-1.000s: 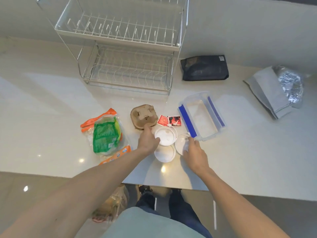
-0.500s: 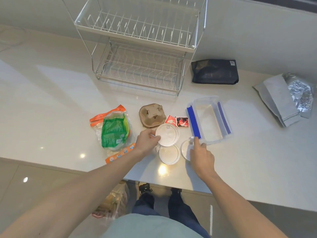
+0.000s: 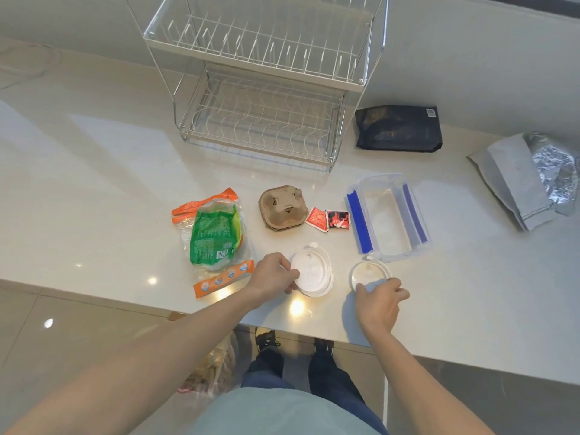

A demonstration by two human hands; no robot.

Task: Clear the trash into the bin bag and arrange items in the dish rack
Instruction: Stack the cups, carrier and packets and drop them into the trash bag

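My left hand (image 3: pixel 274 274) pinches the left rim of a round white plastic lid (image 3: pixel 314 271), which lies stacked on a second lid near the counter's front edge. A smaller round lid (image 3: pixel 368 273) sits to the right, and my right hand (image 3: pixel 381 301) grips its near edge. Behind them lie a brown cardboard cup holder (image 3: pixel 284 207), two red sauce sachets (image 3: pixel 328 218) and a clear container with blue clips (image 3: pixel 387 219). The two-tier wire dish rack (image 3: pixel 266 89) stands empty at the back. A bin bag (image 3: pixel 213 368) with trash hangs below the counter edge.
A green and orange plastic wrapper (image 3: pixel 215 233) lies left of the lids, with an orange strip (image 3: pixel 222 277) at its near end. A black pouch (image 3: pixel 398 127) rests right of the rack. A grey foil bag (image 3: pixel 530 180) lies at the far right.
My left hand has brought the white lid down over the one nearer me. My right hand has drawn the small lid to the right, away from the stack. The view tilted up slightly.
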